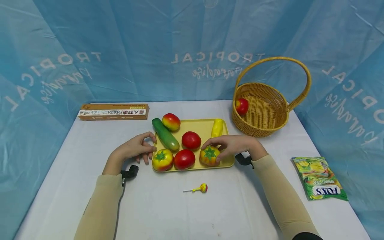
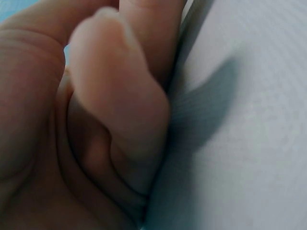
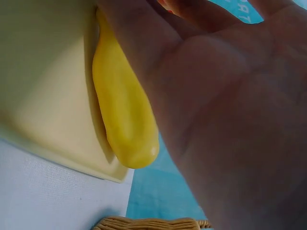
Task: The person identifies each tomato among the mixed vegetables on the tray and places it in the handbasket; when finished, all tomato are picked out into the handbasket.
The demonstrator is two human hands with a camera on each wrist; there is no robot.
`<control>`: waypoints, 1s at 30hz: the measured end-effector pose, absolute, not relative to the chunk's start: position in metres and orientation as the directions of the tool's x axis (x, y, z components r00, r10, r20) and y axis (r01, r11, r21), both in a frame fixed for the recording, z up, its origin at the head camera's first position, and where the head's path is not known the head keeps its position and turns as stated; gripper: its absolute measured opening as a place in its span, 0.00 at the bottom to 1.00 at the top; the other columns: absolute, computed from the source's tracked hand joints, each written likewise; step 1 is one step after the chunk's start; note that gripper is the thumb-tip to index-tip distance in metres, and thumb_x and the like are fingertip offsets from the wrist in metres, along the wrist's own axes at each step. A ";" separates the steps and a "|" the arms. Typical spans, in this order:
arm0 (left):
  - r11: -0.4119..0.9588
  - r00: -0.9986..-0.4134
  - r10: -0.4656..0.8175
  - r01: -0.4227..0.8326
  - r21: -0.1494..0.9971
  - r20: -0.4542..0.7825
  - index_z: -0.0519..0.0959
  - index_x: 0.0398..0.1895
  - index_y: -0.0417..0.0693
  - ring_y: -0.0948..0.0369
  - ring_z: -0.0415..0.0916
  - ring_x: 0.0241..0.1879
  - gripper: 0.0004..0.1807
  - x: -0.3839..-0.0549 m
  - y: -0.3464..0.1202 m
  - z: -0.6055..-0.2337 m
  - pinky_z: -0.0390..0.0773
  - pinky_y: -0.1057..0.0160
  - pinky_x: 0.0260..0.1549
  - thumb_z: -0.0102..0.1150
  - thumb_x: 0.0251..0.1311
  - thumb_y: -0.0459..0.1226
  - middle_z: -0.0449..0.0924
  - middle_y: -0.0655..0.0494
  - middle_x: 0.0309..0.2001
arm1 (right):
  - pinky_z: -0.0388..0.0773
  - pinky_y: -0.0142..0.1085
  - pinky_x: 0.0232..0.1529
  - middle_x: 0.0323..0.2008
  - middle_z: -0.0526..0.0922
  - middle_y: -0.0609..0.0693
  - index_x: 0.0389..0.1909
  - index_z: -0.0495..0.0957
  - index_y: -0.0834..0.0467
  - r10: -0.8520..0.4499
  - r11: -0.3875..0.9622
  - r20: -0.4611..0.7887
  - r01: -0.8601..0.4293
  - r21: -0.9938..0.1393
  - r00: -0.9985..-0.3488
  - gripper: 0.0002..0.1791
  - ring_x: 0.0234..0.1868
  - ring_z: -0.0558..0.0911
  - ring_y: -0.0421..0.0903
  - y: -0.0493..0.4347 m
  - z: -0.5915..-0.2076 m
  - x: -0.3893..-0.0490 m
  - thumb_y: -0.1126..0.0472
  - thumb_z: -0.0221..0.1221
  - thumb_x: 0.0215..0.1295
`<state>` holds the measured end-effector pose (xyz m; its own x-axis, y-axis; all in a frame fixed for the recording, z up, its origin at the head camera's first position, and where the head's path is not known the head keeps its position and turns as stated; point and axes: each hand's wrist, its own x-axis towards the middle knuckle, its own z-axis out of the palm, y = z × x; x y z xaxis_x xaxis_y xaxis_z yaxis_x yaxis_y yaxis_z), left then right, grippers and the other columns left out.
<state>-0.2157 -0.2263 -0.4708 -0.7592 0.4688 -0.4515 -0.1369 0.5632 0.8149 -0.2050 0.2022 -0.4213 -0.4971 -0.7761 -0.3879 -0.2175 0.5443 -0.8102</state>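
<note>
In the head view my right hand [image 1: 231, 145] grips an orange-yellow fruit with a green star-shaped top [image 1: 209, 155], thumb and fingers around its sides. The fruit is at the front right of a pale yellow tray [image 1: 204, 125]. At the tray's left edge, my left hand [image 1: 133, 149] has thumb and index fingertips right at the rim, the other fingers loosely bent. On the tray lie a similar fruit [image 1: 163, 160], two red fruits [image 1: 191, 140], a red-yellow mango [image 1: 171, 121] and a green cucumber [image 1: 165, 134]. A long yellow fruit [image 3: 122, 105] lies beside my right palm.
A wicker basket [image 1: 261, 129] with a tall handle stands back right, a red fruit [image 1: 241, 106] inside. A pasta box [image 1: 113, 112] lies back left, a lollipop [image 1: 203, 188] in front of the tray, and a green candy bag [image 1: 319, 178] at the right. Blue curtains surround the table.
</note>
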 end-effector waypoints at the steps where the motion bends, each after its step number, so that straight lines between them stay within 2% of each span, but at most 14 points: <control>1: 0.563 -0.760 0.469 -0.136 0.815 -0.451 0.67 0.61 0.48 0.54 0.87 0.22 0.21 -0.216 -0.226 -0.471 0.78 0.67 0.17 0.63 0.73 0.43 0.87 0.50 0.28 | 0.72 0.48 0.75 0.70 0.76 0.45 0.70 0.76 0.43 -0.772 0.549 -0.391 -0.217 -0.807 -0.502 0.30 0.71 0.71 0.50 0.202 -0.421 -0.205 0.59 0.69 0.68; 15: 0.558 -0.756 0.486 -0.118 0.821 -0.438 0.66 0.61 0.46 0.55 0.87 0.21 0.21 -0.216 -0.227 -0.472 0.77 0.68 0.17 0.62 0.73 0.42 0.87 0.50 0.27 | 0.72 0.48 0.73 0.67 0.78 0.42 0.67 0.78 0.40 -0.777 0.540 -0.375 -0.230 -0.810 -0.505 0.28 0.70 0.73 0.49 0.204 -0.419 -0.202 0.61 0.68 0.68; 23: 0.556 -0.759 0.480 -0.124 0.822 -0.440 0.67 0.61 0.48 0.54 0.87 0.21 0.21 -0.217 -0.227 -0.474 0.77 0.68 0.17 0.63 0.73 0.43 0.87 0.50 0.28 | 0.70 0.51 0.76 0.69 0.78 0.43 0.69 0.76 0.46 -0.819 0.448 -0.277 -0.258 -0.856 -0.503 0.29 0.72 0.73 0.47 0.206 -0.410 -0.202 0.60 0.68 0.67; 30: 0.562 -0.761 0.468 -0.135 0.816 -0.449 0.67 0.60 0.48 0.55 0.86 0.21 0.20 -0.216 -0.226 -0.473 0.77 0.68 0.17 0.62 0.73 0.42 0.87 0.50 0.28 | 0.72 0.51 0.74 0.71 0.77 0.46 0.71 0.75 0.48 -0.806 0.397 -0.193 -0.270 -0.877 -0.559 0.31 0.71 0.74 0.50 0.212 -0.399 -0.202 0.58 0.69 0.69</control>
<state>-0.2163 -0.2261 -0.4726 -0.7613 0.4683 -0.4485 -0.1348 0.5623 0.8159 -0.2023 0.2121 -0.3988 -0.5592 -0.8062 -0.1930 -0.2702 0.3974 -0.8770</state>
